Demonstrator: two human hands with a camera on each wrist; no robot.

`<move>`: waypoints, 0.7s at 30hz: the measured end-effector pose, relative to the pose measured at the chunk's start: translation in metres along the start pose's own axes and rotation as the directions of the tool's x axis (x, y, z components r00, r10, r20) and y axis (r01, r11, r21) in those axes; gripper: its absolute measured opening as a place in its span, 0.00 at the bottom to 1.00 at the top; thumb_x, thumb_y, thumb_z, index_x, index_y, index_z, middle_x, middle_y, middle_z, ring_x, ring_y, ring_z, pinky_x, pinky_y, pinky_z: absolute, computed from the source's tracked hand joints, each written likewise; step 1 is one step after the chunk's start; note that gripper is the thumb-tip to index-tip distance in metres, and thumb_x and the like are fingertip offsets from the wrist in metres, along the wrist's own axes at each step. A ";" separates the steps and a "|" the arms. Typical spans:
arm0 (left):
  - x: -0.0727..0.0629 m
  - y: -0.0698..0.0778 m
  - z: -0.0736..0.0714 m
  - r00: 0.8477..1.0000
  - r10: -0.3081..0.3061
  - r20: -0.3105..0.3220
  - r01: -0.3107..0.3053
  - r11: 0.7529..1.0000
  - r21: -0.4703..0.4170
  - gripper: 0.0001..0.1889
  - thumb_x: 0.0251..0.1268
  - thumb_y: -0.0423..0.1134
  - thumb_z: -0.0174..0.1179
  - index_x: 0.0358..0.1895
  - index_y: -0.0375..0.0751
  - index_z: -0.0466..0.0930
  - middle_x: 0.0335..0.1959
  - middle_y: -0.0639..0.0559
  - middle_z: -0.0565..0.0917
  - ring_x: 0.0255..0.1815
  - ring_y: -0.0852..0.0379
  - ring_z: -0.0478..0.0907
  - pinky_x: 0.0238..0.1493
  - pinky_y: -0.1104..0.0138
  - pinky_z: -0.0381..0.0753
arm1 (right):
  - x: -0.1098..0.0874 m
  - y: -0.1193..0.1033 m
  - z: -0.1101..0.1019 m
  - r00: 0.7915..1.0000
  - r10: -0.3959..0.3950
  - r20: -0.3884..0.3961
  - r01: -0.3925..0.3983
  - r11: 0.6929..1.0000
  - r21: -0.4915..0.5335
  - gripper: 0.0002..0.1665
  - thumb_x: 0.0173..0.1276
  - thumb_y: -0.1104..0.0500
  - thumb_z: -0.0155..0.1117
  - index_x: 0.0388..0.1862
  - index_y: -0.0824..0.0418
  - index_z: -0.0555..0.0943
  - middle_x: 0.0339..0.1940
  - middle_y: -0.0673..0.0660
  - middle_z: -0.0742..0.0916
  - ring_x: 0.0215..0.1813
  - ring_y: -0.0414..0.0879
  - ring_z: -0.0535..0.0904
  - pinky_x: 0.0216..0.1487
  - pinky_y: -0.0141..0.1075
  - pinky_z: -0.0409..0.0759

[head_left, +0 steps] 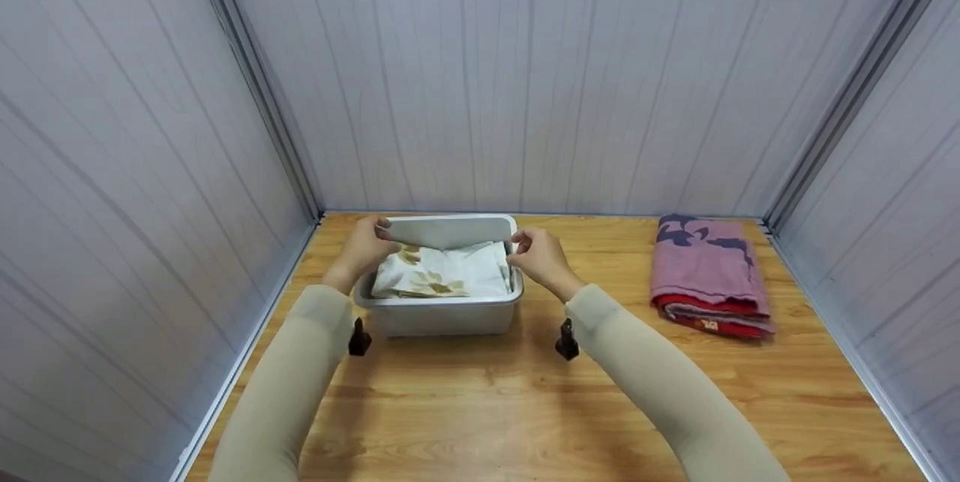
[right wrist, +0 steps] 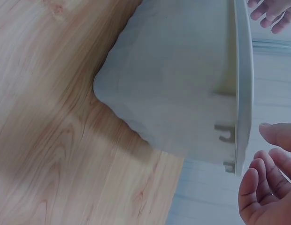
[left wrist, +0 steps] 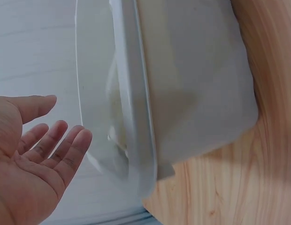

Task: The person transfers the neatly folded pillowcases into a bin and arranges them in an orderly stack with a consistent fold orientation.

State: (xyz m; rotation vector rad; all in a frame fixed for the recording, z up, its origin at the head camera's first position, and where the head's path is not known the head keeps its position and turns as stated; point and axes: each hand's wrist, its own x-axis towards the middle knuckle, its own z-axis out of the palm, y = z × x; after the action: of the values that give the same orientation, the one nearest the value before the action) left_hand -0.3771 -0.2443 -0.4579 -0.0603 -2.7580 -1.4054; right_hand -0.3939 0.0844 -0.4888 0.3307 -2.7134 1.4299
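A white plastic bin [head_left: 442, 318] stands on the wooden table, with a folded white cloth [head_left: 461, 275] printed with tan flowers lying inside. My left hand [head_left: 366, 248] hovers at the bin's left rim, near the cloth's left edge; in the left wrist view its fingers [left wrist: 72, 157] are loosely bent and hold nothing. Over the right rim is my right hand [head_left: 541, 260], close to the cloth's right edge. The right wrist view shows its thumb and relaxed fingers [right wrist: 251, 187] apart from each other, with nothing between them. From both wrist cameras the cloth is mostly hidden behind the bin's wall.
A folded purple cloth [head_left: 709, 260] with dark leaf shapes and red inner layers lies on the table [head_left: 480, 407] at the right. Pale panel walls [head_left: 487, 76] enclose the table at the back and both sides. The bin stands near the back wall.
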 end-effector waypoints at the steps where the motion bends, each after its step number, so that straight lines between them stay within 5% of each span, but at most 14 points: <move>1: 0.001 0.001 0.003 1.000 0.003 0.008 -0.003 1.000 -0.003 0.25 0.69 0.28 0.64 0.66 0.20 0.73 0.56 0.24 0.82 0.52 0.41 0.82 0.50 0.58 0.84 | 0.000 0.001 -0.002 1.000 -0.001 -0.005 0.001 1.000 0.004 0.16 0.63 0.68 0.75 0.50 0.71 0.86 0.32 0.53 0.83 0.37 0.44 0.77 0.39 0.31 0.74; 6: 0.004 0.007 0.017 0.998 0.035 0.043 -0.034 0.999 -0.018 0.23 0.68 0.29 0.66 0.64 0.21 0.75 0.52 0.29 0.85 0.47 0.47 0.83 0.42 0.65 0.83 | -0.003 0.008 -0.013 1.000 -0.002 -0.021 0.002 1.000 0.008 0.18 0.64 0.67 0.76 0.52 0.71 0.86 0.36 0.57 0.86 0.40 0.46 0.81 0.42 0.33 0.78; 21: -0.001 0.039 0.052 0.988 0.064 0.143 -0.056 0.997 -0.061 0.25 0.70 0.33 0.66 0.67 0.28 0.76 0.59 0.29 0.84 0.51 0.47 0.85 0.46 0.63 0.86 | -0.017 0.026 -0.051 0.999 0.008 -0.031 -0.007 1.000 0.027 0.22 0.67 0.62 0.81 0.56 0.69 0.86 0.36 0.54 0.84 0.42 0.46 0.81 0.42 0.32 0.78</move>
State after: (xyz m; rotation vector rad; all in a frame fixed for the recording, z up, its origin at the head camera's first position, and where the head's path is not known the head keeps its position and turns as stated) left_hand -0.3753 -0.1794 -0.4570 -0.2553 -2.8028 -1.5225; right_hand -0.3855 0.1439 -0.4834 0.2980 -2.6760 1.4617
